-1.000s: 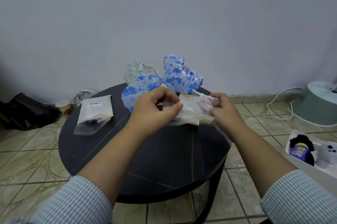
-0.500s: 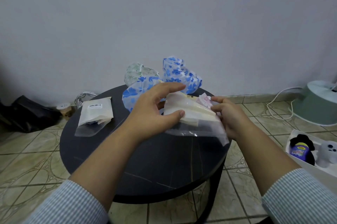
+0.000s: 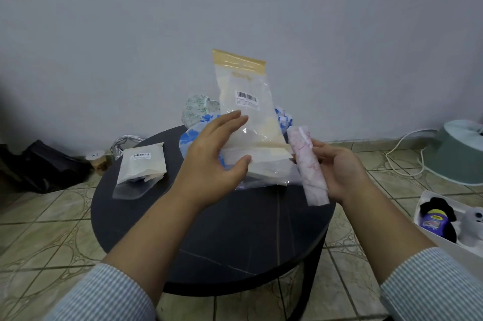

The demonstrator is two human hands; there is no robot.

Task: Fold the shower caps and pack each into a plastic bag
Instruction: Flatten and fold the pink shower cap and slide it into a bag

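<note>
Holding a clear plastic bag point(image 3: 248, 122) upright above the far half of the round black bench point(image 3: 214, 229), left hand point(image 3: 211, 163) with thumb pinching the lower part and straight fingers laid flat against the face; adhesive flap end uppermost, barcode label facing the camera. Gripping a folded pink shower cap point(image 3: 309, 163) in the right hand point(image 3: 342, 171), fingers curled round the far side of the roll, roll tilted slightly from vertical, upper end just beside the lower right corner of the bag. Noted: long axis of the cap roughly parallel to the long axis of the bag, the two side by side, so insertion judged to call for raising the cap to the flap end or tipping the bag mouth toward the right hand; right hand the nearer to the cap, left hand committed to the bag. Whether the mouth stands open: cannot tell. Observed at the far edge of the bench, unfolded blue-flowered caps point(image 3: 198, 132) and a green-patterned cap point(image 3: 197, 108); near the left edge, a packed bag point(image 3: 141, 166) lying flat. Judged: one cap packed, one in hand, others outstanding.
</note>
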